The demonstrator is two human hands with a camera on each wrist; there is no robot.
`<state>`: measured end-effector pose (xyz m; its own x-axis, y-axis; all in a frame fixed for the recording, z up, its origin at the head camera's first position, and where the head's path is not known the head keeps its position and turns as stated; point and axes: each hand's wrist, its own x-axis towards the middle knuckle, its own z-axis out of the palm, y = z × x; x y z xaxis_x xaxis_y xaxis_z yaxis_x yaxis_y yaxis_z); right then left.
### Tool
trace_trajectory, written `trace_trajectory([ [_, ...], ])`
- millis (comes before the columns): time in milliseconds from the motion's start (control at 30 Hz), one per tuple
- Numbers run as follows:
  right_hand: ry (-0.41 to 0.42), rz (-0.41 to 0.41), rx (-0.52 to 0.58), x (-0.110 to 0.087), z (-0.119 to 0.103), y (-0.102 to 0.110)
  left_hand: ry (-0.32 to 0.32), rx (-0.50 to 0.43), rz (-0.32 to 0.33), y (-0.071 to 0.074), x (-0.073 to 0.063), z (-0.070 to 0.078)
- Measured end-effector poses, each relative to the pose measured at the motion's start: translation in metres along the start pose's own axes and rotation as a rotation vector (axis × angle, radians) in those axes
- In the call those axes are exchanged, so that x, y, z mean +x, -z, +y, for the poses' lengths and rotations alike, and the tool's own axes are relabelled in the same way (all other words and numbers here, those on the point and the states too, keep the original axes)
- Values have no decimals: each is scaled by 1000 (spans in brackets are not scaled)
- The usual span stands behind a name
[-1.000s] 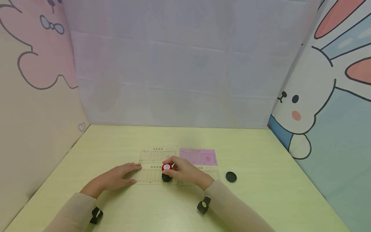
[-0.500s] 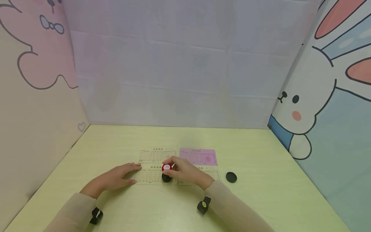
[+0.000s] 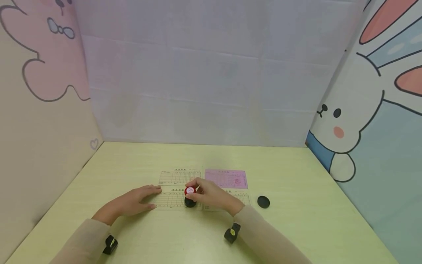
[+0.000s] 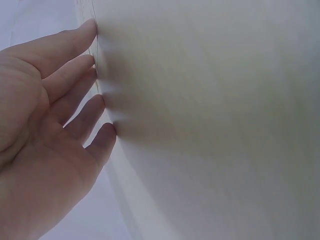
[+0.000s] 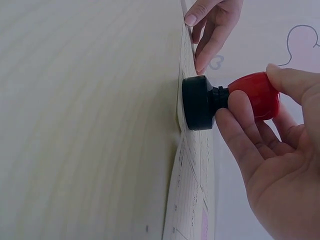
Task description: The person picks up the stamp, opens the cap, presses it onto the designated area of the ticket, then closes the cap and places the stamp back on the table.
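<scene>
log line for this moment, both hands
right hand: grips stamp by red handle | stamp: base down on form | left hand: fingertips on same form | black disc: on table, apart

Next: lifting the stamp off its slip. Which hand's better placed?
Right, likely: the right hand grips the stamp by its red handle. The left hand is at the left side of that slip, apart from the stamp.

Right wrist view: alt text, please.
Right hand holding a stamp by its red handle, its black base against a printed form on a pale table. Beyond, the left hand rests at the form's edge.
</scene>
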<state>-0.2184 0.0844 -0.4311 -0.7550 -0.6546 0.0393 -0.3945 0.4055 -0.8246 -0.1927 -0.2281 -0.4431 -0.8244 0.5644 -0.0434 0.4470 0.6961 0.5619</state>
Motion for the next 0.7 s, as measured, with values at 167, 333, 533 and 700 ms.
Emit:
trace_trajectory([
  [167,4,-2,14,0,1,-1,-1,0,-2,-1,0,-2],
  [333,5,0,14,1,1,-2,-2,5,0,-1,0,-2],
  [533,-11,12,16,0,-1,0,-5,11,3,0,0,0],
  [700,9,19,15,0,-2,0,-6,14,1,1,1,1],
])
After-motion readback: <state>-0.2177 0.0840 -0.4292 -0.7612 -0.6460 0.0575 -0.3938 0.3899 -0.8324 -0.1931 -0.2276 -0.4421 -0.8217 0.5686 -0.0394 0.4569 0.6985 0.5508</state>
